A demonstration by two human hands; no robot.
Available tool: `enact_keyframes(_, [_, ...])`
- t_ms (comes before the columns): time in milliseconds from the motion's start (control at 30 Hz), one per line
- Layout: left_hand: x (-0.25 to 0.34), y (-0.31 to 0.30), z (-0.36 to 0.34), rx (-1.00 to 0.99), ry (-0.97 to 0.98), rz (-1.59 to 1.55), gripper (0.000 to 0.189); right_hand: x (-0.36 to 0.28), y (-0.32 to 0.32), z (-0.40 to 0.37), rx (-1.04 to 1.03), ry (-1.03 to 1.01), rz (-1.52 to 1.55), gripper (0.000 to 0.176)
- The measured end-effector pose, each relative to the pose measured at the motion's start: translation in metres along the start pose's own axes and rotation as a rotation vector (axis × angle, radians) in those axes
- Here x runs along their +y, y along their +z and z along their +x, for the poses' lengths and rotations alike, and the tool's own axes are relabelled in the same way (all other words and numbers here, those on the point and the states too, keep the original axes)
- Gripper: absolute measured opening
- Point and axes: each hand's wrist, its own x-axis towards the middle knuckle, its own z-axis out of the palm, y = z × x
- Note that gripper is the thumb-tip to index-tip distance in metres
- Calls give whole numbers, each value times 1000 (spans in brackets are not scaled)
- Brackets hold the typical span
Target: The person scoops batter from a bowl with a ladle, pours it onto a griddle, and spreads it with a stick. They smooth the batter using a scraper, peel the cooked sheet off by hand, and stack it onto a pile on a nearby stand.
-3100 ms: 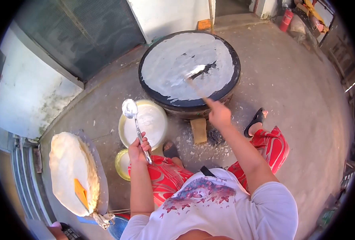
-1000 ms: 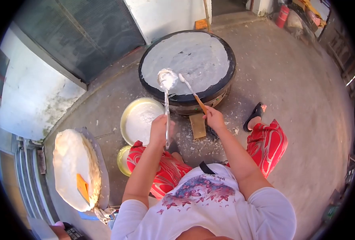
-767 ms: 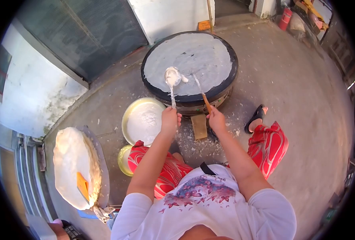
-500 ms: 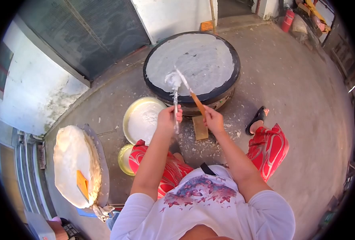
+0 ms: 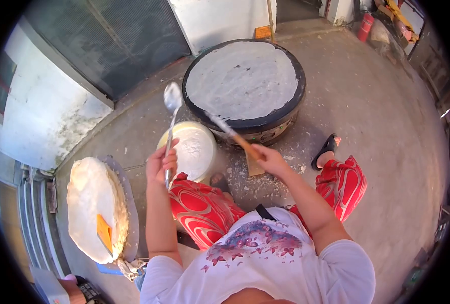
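My left hand (image 5: 161, 164) is closed round the handle of a long metal spoon (image 5: 172, 97), its bowl held up left of the griddle. In my right hand (image 5: 271, 161) is the wooden handle of a spatula (image 5: 244, 144). Its pale blade is blurred and reaches over the near edge of the round black griddle (image 5: 299, 99). A thin whitish sheet of batter (image 5: 242, 81) covers most of the griddle top. Between the spoon and my left knee stands a basin of white batter (image 5: 190, 152), partly behind the spoon and my leg.
At the left lies a tall stack of flat pancakes (image 5: 85, 197) with an orange-handled scraper (image 5: 104, 230) on it. Under my right hand is a wooden block (image 5: 255, 164), with crumbs scattered on the floor. A red cylinder (image 5: 365, 26) stands far right.
My left hand has moved left with the spoon, away from the griddle and over to the basin's left side. The spatula blade has drawn back toward the griddle's near edge.
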Motion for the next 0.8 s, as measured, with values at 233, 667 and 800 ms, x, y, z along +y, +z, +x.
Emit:
enact_keyframes(233, [41,-123,-39,552,55,289,28,-12,-65,-3,133,372,476,73])
enact_keyframes(667, [39,-337,-23,920,149,526,20,-5,-67,58,151,469,606,43])
enact_keyframes(800, [28,-165,-17,982,480,608,30,5,-67,87,155,540,560,40])
